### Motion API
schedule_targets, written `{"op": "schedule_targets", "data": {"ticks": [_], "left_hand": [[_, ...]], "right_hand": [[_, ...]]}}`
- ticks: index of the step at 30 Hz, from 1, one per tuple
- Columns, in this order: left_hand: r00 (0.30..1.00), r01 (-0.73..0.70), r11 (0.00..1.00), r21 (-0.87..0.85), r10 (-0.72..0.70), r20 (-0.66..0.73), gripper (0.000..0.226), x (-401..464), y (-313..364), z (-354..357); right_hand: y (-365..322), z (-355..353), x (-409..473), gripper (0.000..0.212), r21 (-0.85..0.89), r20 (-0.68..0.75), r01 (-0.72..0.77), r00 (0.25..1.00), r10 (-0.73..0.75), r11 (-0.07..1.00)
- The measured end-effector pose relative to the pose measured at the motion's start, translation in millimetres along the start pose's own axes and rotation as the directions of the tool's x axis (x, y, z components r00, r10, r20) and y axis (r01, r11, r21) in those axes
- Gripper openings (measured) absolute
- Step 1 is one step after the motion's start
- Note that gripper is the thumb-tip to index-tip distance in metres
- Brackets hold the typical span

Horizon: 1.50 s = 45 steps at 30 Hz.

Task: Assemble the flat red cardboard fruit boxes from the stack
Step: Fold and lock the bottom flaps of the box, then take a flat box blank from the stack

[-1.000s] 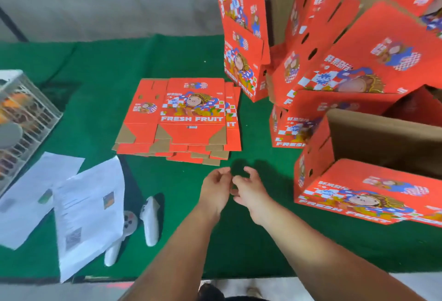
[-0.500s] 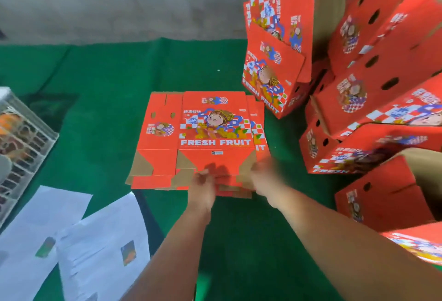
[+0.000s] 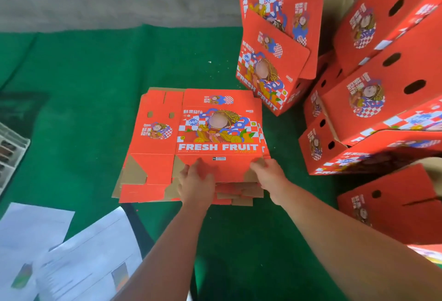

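Note:
A stack of flat red cardboard fruit boxes (image 3: 203, 138) lies on the green table cover (image 3: 83, 80), printed "FRESH FRUIT" on top. My left hand (image 3: 197, 181) rests over the near edge of the top flat box, fingers curled at its front flap. My right hand (image 3: 269, 172) grips the same flap at its right corner, thumb on top. Both forearms reach in from the bottom of the view.
Several assembled red boxes (image 3: 373, 90) are piled at the right, one standing upright (image 3: 275, 44) behind the stack. Another red box (image 3: 394, 205) sits at the near right. White papers (image 3: 79, 253) lie at the lower left, a wire crate (image 3: 12, 154) at the left edge.
Both hands moved forward from the bare table cover to the stack and took hold of the top flat box's near flap. The camera has come closer to the stack.

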<state>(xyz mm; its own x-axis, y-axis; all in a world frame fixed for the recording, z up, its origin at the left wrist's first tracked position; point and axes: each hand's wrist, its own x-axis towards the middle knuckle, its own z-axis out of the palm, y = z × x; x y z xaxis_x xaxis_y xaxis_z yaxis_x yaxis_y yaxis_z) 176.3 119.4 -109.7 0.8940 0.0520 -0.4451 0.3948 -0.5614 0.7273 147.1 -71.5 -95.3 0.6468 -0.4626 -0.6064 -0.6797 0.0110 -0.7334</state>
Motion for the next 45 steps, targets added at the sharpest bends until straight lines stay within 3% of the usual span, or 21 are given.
{"op": "schedule_targets", "data": {"ticks": [2,5,8,10,12,14,16,20,22,27,32,36,40,45], "left_hand": [[0.995,-0.053,0.979,-0.196,0.035,-0.093,0.047,-8.3,2.1,-3.4],[0.979,-0.139,0.928,-0.345,0.076,-0.191,0.037,-32.3,5.4,-6.5],[0.942,-0.302,0.93,-0.21,0.257,-0.216,0.034,-60.8,-8.7,-16.3],[0.897,-0.362,0.932,0.009,0.35,-0.269,0.041,-73.1,-26.5,-25.6],[0.879,-0.263,0.948,0.182,0.313,-0.359,0.054,-82.9,-38.2,-35.6],[0.906,-0.112,0.965,0.237,0.197,-0.375,0.069,-97.4,-40.4,-43.2],[0.913,-0.056,0.958,0.282,0.164,-0.374,0.071,-109.0,-45.5,-48.5],[0.885,-0.035,0.923,0.382,0.206,-0.418,0.049,-133.9,-49.7,-57.0],[0.899,-0.066,0.887,0.457,0.251,-0.359,0.045,-147.4,-50.6,-58.3],[0.982,-0.158,0.802,0.575,0.189,0.007,0.065,-176.5,-43.9,-66.2],[0.985,-0.145,0.81,0.568,0.174,0.003,0.059,-210.9,-56.3,-60.9],[0.985,-0.175,0.857,0.485,0.155,0.08,0.091,-226.4,-65.1,-54.8],[1.0,-0.008,0.969,0.247,0.003,0.019,0.098,-234.1,-75.5,-44.8],[0.974,-0.061,0.934,0.352,0.133,-0.183,0.054,-231.9,-75.5,-36.1]], "right_hand": [[4.1,-11.5,-3.2,0.014,0.091,-0.001,-0.047,0.999,0.048,0.995],[11.5,-36.0,-16.2,0.025,0.213,-0.019,-0.046,0.999,0.051,0.976],[19.4,-60.0,-35.2,0.022,0.303,-0.017,-0.023,0.999,0.03,0.953],[22.6,-74.0,-50.9,0.027,0.374,-0.011,-0.012,1.0,0.017,0.927],[26.0,-87.2,-66.5,0.031,0.43,-0.023,0.001,1.0,0.01,0.903],[31.7,-101.2,-78.4,0.031,0.47,-0.026,0.004,1.0,0.009,0.883],[39.7,-116.5,-89.1,0.029,0.447,-0.021,0.0,1.0,0.011,0.895],[58.5,-151.2,-104.3,0.025,0.353,-0.029,0.015,1.0,-0.005,0.936],[66.2,-167.9,-110.8,0.024,0.304,-0.045,0.026,0.999,-0.013,0.952],[77.5,-208.5,-120.4,0.015,0.093,-0.08,0.137,0.988,-0.13,0.986],[87.5,-226.6,-129.6,0.023,-0.107,-0.02,0.242,0.969,-0.245,0.964],[89.1,-233.5,-132.7,0.022,-0.164,-0.002,0.304,0.951,-0.308,0.939],[99.9,-229.7,-141.7,0.02,-0.212,0.007,0.365,0.928,-0.372,0.906],[91.2,-226.8,-158.0,0.021,-0.202,-0.036,0.4,0.909,-0.415,0.894]]}}
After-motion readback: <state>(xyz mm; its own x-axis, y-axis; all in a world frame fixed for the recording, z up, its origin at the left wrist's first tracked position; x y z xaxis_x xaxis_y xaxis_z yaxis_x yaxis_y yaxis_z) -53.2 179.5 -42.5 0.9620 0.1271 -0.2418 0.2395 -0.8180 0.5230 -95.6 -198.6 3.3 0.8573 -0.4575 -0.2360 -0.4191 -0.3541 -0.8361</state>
